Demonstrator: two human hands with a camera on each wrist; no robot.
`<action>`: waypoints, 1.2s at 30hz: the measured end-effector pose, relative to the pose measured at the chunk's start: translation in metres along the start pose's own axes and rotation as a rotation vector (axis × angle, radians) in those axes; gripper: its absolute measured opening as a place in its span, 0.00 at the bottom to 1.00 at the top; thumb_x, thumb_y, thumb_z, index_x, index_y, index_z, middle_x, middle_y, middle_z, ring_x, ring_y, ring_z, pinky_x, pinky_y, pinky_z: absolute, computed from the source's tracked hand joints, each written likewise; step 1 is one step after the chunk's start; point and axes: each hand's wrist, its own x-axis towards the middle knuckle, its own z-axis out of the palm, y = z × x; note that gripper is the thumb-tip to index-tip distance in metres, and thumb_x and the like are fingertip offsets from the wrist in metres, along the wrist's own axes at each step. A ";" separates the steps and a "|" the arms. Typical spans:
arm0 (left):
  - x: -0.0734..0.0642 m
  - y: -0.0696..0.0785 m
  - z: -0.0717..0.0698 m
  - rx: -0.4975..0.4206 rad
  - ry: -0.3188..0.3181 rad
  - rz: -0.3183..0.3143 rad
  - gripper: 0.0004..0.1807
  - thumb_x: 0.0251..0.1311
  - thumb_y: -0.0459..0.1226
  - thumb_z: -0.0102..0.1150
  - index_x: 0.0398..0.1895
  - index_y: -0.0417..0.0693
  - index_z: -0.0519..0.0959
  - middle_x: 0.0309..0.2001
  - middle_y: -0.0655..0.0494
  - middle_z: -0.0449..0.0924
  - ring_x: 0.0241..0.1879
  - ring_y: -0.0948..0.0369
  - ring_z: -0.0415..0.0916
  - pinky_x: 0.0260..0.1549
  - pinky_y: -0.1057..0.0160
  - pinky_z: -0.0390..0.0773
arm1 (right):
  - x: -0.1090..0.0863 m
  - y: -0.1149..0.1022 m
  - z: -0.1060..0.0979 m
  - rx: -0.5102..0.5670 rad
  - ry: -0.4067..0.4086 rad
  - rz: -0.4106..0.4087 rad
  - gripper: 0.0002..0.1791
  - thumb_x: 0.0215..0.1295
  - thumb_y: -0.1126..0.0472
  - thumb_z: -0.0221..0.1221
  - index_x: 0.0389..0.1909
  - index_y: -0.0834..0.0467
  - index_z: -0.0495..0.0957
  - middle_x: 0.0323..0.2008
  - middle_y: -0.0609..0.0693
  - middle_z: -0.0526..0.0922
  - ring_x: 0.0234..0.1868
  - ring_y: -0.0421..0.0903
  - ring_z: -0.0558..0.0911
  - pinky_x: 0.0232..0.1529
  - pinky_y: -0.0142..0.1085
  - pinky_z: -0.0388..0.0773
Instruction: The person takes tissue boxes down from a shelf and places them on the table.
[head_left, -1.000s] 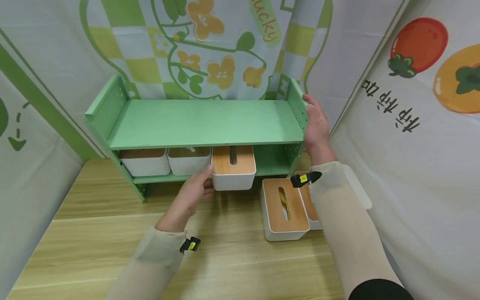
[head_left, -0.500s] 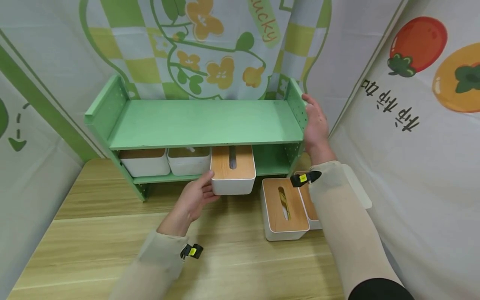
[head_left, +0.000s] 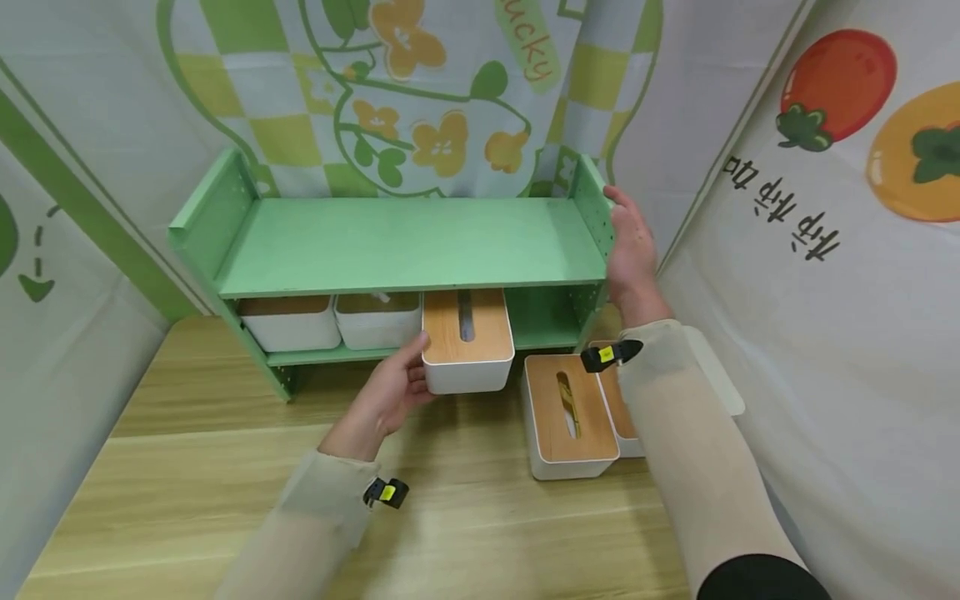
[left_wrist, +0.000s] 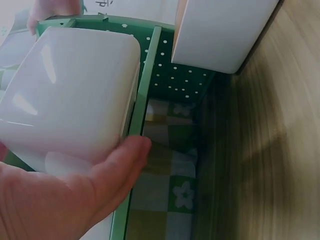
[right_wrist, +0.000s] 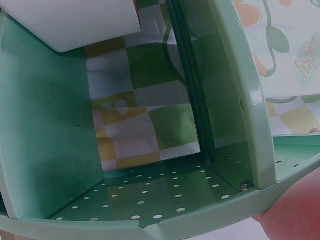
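My left hand (head_left: 390,392) grips the left side of a white tissue box (head_left: 468,377) with a wooden slotted lid. The box sticks out over the front edge of the green shelf rack (head_left: 412,242). In the left wrist view, the hand (left_wrist: 70,195) lies against the white box (left_wrist: 75,95), a finger along one side. My right hand (head_left: 633,258) holds the rack's right side panel from outside. A fingertip shows past the panel's edge in the right wrist view, where the hand (right_wrist: 295,210) is largely cut off.
Two white boxes, the left one (head_left: 292,333) and the middle one (head_left: 378,329), stand on the lower shelf. On the wooden table (head_left: 450,517), front right, sits a lidded tissue box (head_left: 573,467). Another box (head_left: 617,408) is partly hidden by my right forearm. Printed cloth walls enclose the table.
The gripped tissue box has slid slightly outward from the shelf, and my left hand has moved with it. My right hand has stayed at the side panel.
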 end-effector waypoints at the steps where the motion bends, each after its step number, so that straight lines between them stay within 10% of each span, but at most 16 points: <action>1: 0.001 0.001 0.001 -0.010 -0.007 0.001 0.40 0.73 0.56 0.47 0.76 0.39 0.54 0.66 0.35 0.64 0.58 0.48 0.70 0.59 0.50 0.69 | 0.000 0.000 0.000 0.001 0.002 0.002 0.24 0.78 0.38 0.37 0.70 0.30 0.66 0.73 0.28 0.53 0.73 0.38 0.49 0.71 0.48 0.44; 15: 0.009 0.011 0.007 0.045 0.032 -0.093 0.39 0.69 0.54 0.52 0.73 0.38 0.61 0.60 0.37 0.73 0.50 0.52 0.77 0.44 0.56 0.79 | 0.001 0.001 -0.001 0.003 -0.007 -0.022 0.25 0.79 0.40 0.36 0.72 0.33 0.65 0.73 0.29 0.53 0.73 0.37 0.49 0.71 0.47 0.44; 36: 0.002 0.003 -0.002 0.139 -0.017 -0.049 0.33 0.68 0.50 0.54 0.65 0.32 0.70 0.45 0.43 0.85 0.36 0.57 0.83 0.32 0.57 0.81 | 0.000 0.001 -0.001 0.015 0.000 -0.024 0.24 0.79 0.40 0.38 0.71 0.33 0.66 0.73 0.30 0.53 0.73 0.38 0.50 0.71 0.46 0.45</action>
